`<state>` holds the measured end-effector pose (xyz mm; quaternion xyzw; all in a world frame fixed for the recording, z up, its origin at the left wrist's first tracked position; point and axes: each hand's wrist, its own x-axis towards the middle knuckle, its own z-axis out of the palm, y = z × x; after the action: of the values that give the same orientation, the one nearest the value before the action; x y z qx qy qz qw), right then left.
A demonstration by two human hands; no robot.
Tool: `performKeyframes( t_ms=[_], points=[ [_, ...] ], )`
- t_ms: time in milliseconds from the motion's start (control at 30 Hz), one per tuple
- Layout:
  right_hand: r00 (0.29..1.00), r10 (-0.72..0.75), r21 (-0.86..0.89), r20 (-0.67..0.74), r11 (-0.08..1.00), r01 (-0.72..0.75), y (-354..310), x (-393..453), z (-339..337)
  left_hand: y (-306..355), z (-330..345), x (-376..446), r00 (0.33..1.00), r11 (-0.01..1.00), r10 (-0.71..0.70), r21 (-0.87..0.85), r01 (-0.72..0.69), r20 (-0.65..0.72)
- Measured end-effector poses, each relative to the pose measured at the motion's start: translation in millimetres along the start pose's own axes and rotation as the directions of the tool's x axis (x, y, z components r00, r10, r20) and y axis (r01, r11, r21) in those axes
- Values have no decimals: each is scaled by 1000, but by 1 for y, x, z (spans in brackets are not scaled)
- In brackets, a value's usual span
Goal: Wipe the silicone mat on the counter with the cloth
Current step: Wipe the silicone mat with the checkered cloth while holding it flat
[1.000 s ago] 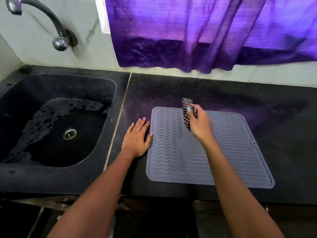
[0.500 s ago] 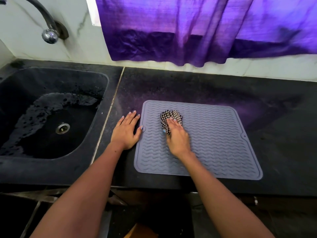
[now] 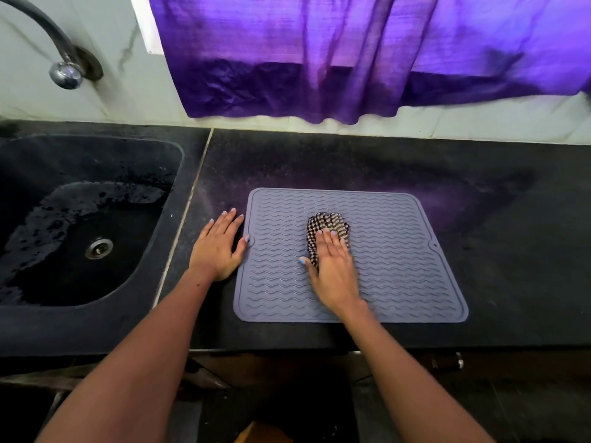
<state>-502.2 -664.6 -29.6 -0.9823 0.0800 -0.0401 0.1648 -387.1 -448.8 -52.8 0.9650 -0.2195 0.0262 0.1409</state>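
mat (image 3: 399,276), centre frame: grey-lilac, raised wavy-line pattern. cloth (image 3: 329,223) on it: black/white check. counter (image 3: 479,193): black, fine speckle, purple tint mid-frame. sink (image 3: 38,161), left: black. curtain (image 3: 319,59), top: purple, darker lower band. wall (image 3: 121,33), upper left: white, grey veins. tap (image 3: 65,73): chrome.

Cloth (image 3: 329,222) on mat (image 3: 399,251) — sink (image 3: 96,161) left of counter (image 3: 495,219).

- R hand (image 3: 334,266) flat on checked cloth (image 3: 329,227), pressing it onto grey mat (image 3: 399,266)
- L hand (image 3: 219,247) flat on black counter (image 3: 511,251), thumb touching mat's left edge
- Sink (image 3: 179,174) at left
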Motion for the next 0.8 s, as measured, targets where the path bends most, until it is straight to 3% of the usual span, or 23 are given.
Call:
performKeyframes(
  t_ms=[167,233,267,333,367,400,433,500,567,700,800],
  points=[
    [996,-22,50,-83,998,26,3,2,-5,-1,0,0,1000,1000,3,3,-3,7],
    [996,57,234,-69,971,-40,6,5,-19,-1,0,-1,1000,1000,4,7,-4,9],
    [987,155,404,-42,906,-125,9,10,-28,-1,0,-1,1000,1000,6,7,-6,7],
    [914,400,775,72,554,-303,20,20,-56,-2,0,0,1000,1000,6,5,-6,1],
    [863,497,861,88,397,-316,27,24,-68,-2,0,0,1000,1000,7,6,-7,3],
    [833,551,879,52,370,-300,32,25,-81,-2,0,0,1000,1000,9,6,-9,3],
    [829,558,841,-42,468,-272,36,26,-90,-2,0,0,1000,1000,9,7,-9,0],
    [865,448,606,-228,760,-234,37,23,-99,-3,1,1,1000,1000,8,6,-8,-3],
    [919,303,366,-251,909,-199,34,19,-89,-3,2,1,1000,1000,6,8,-6,-3],
    [994,100,1,-37,995,-100,35,4,-26,-2,2,2,1000,1000,5,11,-5,-4],
    [997,40,-16,-66,999,-41,40,1,-13,-1,2,1,1000,1000,4,16,-4,-5]
  ],
)
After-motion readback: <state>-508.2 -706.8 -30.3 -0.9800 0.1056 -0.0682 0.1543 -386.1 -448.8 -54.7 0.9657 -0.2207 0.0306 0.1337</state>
